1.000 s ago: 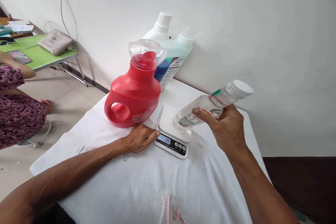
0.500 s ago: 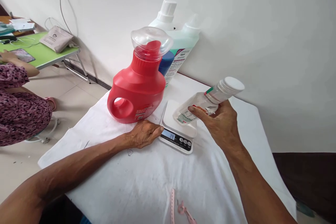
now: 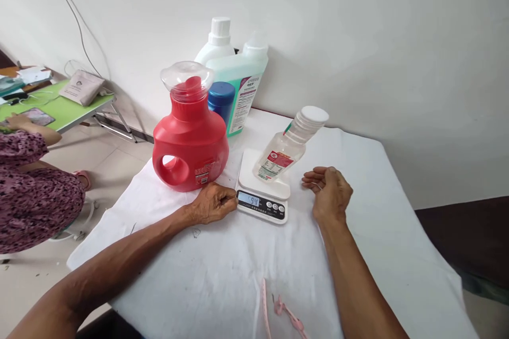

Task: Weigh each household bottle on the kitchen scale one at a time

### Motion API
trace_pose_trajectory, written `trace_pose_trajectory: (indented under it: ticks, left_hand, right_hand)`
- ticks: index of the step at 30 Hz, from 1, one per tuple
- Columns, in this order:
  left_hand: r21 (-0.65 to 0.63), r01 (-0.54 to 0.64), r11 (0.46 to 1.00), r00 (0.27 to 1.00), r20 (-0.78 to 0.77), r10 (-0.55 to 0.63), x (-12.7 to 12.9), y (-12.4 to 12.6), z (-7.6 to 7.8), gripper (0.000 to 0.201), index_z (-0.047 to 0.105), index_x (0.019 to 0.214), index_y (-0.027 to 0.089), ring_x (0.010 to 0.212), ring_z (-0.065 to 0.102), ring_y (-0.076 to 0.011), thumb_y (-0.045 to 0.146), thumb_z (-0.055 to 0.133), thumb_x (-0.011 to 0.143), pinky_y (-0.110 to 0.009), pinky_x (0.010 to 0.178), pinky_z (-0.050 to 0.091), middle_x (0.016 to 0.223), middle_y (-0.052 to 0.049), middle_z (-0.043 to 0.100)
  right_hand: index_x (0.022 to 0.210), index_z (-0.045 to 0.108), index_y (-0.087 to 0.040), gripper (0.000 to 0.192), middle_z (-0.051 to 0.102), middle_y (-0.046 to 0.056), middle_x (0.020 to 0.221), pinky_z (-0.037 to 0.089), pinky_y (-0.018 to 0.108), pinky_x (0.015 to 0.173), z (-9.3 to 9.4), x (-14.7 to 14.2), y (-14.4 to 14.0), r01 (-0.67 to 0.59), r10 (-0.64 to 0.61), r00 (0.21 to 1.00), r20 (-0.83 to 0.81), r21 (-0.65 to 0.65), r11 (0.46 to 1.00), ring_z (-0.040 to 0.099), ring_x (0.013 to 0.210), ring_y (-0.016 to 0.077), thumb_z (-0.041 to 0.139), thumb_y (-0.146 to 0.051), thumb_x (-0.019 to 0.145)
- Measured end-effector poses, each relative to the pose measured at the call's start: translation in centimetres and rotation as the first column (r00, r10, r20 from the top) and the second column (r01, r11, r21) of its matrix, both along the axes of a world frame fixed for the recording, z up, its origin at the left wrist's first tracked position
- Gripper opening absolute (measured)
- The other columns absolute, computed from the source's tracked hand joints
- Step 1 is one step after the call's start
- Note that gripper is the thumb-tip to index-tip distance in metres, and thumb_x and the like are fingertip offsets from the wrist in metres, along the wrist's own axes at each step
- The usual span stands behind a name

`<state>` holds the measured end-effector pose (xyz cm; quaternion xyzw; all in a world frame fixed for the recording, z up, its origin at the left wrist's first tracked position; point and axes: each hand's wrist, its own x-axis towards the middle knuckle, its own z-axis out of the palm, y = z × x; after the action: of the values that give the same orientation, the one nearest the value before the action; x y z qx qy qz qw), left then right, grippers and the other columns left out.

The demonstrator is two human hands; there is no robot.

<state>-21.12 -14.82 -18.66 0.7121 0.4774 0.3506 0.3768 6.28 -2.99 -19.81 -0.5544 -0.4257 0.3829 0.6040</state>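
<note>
Clear bottle (image 3: 284,151): standing white-capped on the platform of the scale (image 3: 254,183), touching nothing else, looking tilted toward the right, though possibly only bending with the lens.

Left hand (image 3: 212,204): lying on the cloth-covered surface (image 3: 222,265), fingers loosely curled, gripping nothing, fingertips pressing against or just beside the front left corner of the scale. Right hand (image 3: 328,190): resting empty to the right of the scale, fingers half curled, near the bottle but apart from it.

Red detergent jug (image 3: 191,148): sitting just beside the scale on its left, with a teal bottle (image 3: 238,85) and a blue cap (image 3: 221,99) behind it near the wall.

Judging the risks:
- A narrow bottle on a small platform is likely tipping at a light knock from either hand and rolling off.
- Possibly skewing the reading by leaning the left fingertips on the scale's edge.
- Possibly nudging the scale by crowding the jug any closer.
- Soft cloth underneath is probably letting the scale rock.

Off to the left, another person's patterned sleeve (image 3: 35,190) is showing by a green table (image 3: 59,106), well apart.
</note>
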Motion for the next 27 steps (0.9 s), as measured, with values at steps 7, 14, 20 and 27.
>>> trace_pose_trajectory:
  ticks: [7, 14, 20, 27]
  left_hand:
    - [-0.027, -0.025, 0.999, 1.0, 0.012, 0.025, -0.1, -0.2, 0.0, 0.031, 0.023, 0.061, 0.023, 0.058, 0.02, -0.0076, 0.025, 0.05, 0.076, -0.025, 0.053, 0.016, 0.061, 0.006, 0.02]
    - [0.021, -0.072, 0.997, 0.996, -0.059, 0.073, 0.3, -0.2, -0.1, 0.037, 0.021, 0.061, 0.023, 0.057, 0.019, -0.007, 0.025, 0.052, 0.081, -0.025, 0.053, 0.015, 0.059, 0.007, 0.019]
    - [0.108, -0.027, 0.994, 0.989, -0.14, 0.042, 0.4, -0.1, -0.6, 0.034, 0.023, 0.061, 0.022, 0.054, 0.02, -0.0068, 0.021, 0.051, 0.082, -0.024, 0.053, 0.018, 0.057, 0.008, 0.021]
    - [0.136, -0.021, 0.991, 0.988, -0.15, 0.041, 0.4, 0.0, -0.8, 0.032, 0.023, 0.062, 0.022, 0.053, 0.02, -0.0068, 0.018, 0.05, 0.079, -0.024, 0.053, 0.019, 0.056, 0.008, 0.022]
  right_hand:
    - [0.079, 0.067, -0.021, 0.055, 0.069, 0.002, 0.067, 0.05, 0.028, 0.057, -1.0, 0.0, -0.4, -0.098, 0.097, 0.985, 0.145, 0.001, 0.995, 0.061, 0.058, 0.0143, 0.067, -0.075, 0.088]
    - [0.079, 0.068, -0.021, 0.056, 0.069, 0.003, 0.069, 0.051, 0.029, 0.059, -0.7, 0.1, -0.3, -0.105, 0.107, 0.981, 0.164, -0.024, 0.994, 0.061, 0.061, 0.0155, 0.066, -0.077, 0.089]
    - [0.079, 0.069, -0.022, 0.057, 0.07, 0.003, 0.071, 0.05, 0.029, 0.059, -0.4, 0.1, -0.4, -0.103, 0.108, 0.98, 0.168, -0.039, 0.994, 0.06, 0.062, 0.0157, 0.066, -0.077, 0.088]
    - [0.078, 0.069, -0.022, 0.058, 0.071, 0.004, 0.071, 0.052, 0.03, 0.06, -0.1, 0.0, -0.4, -0.092, 0.099, 0.976, 0.193, -0.045, 0.995, 0.062, 0.063, 0.0167, 0.066, -0.079, 0.087]
